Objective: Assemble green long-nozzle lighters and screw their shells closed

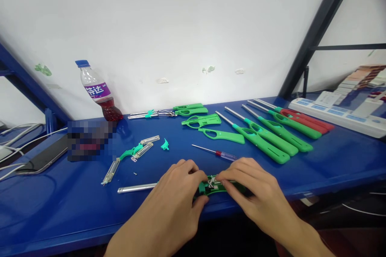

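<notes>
Fingers (199, 176) of the left hand (177, 192) and right hand (259, 188) gripped an opened lighter (201, 188) at lower centre, seemingly half-done, innards (212, 181) bared, while loose parts (142, 151) lay centre-left and closed lighters (262, 145), apparently untouched, centre-right.

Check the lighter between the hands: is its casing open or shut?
Open: between the left hand and right hand, white inner parts show uncovered in the green casing.

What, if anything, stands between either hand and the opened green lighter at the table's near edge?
Nothing visible: the left hand grips the opened green lighter, and the right hand's fingertips are at its exposed insides. The screwdriver lies beyond them, not in between.
</notes>
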`<state>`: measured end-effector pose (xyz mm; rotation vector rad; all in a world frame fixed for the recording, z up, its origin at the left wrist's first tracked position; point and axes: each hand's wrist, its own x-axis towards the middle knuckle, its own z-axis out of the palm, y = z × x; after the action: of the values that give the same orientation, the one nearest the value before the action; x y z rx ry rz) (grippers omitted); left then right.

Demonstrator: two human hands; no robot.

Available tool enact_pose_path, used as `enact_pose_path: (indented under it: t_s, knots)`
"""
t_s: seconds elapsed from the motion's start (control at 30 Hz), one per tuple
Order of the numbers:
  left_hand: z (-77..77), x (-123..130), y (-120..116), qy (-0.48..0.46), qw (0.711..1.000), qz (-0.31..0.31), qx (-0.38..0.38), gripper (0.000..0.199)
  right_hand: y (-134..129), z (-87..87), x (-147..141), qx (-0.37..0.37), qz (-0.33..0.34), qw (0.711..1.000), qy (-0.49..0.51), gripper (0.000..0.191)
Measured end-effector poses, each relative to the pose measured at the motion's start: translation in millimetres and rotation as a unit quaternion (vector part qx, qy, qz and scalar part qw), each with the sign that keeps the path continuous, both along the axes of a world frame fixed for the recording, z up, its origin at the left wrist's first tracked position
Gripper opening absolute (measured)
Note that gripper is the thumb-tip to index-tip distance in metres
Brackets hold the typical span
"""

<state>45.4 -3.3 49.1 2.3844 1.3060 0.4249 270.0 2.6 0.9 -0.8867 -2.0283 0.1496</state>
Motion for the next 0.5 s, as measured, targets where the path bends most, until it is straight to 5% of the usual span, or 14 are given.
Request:
enact_pose_path:
  t_s: [0.37, 0.5]
  knots:
    - [1.8, -10.1, 2.3, 0.028, 0.998, -0.040, 0.031, 0.022, -0.6, -0.5, 0.9, -0.002, 0.007, 1.000, -0.004, 0.021]
    - [-2.1, -18.1, 7.2, 0.032, 0.996, -0.067, 0.049, 0.047, 0.2, -0.8, 1.5, 0.000, 0.012, 1.000, -0.005, 0.022]
